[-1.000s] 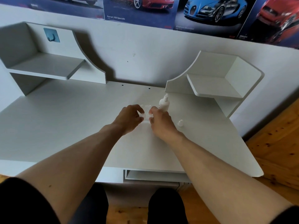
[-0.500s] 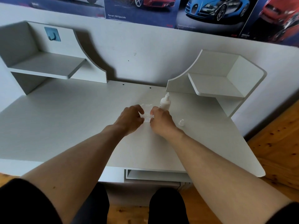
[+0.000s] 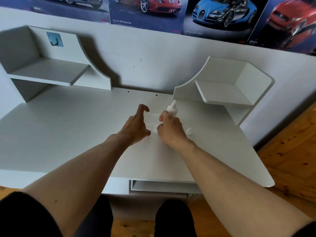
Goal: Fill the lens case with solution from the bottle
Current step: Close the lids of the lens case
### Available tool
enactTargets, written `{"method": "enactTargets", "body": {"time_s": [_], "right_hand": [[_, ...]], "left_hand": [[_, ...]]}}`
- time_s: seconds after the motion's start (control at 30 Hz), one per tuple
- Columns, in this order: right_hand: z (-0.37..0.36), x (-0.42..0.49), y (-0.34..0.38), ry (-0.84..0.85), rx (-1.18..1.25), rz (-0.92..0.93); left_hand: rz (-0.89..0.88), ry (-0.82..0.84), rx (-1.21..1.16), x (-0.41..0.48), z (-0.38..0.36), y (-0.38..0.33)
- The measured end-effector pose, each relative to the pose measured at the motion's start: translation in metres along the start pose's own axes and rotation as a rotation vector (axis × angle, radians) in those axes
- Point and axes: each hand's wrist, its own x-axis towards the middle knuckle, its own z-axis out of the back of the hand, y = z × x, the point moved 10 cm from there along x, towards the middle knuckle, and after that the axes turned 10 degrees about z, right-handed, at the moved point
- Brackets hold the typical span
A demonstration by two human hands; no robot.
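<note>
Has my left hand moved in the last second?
Yes. The left hand has opened: its fingers, earlier curled over the clear plastic lens case, now stretch toward the wall, slightly further from the standing white bottle.

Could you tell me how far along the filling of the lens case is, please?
Done: the bottle stands uncapped, its cap on the desk. In hand: the right hand pinches the case, the left hand arched open beside it. Left: nobody holds the bottle, so pouring seems yet to come; whether the case holds solution is too unclear to tell.
</note>
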Motion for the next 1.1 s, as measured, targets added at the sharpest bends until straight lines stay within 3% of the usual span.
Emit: {"method": "enactTargets", "body": {"time_s": [0.53,0.87,1.1], "right_hand": [[-0.015,-0.005,-0.006,0.055,0.009,-0.001],[0.009,-0.007,0.004,-0.124,-0.046,0.046],[0.0,-0.007,-0.001,-0.05,-0.064,0.032]], "left_hand": [[-0.05,-0.032,0.027,0.008,-0.005,0.006],[-0.017,-0.058,0.021,0.01,-0.004,0.013],[0.019,-0.06,0.006,0.01,-0.003,0.017]]}}
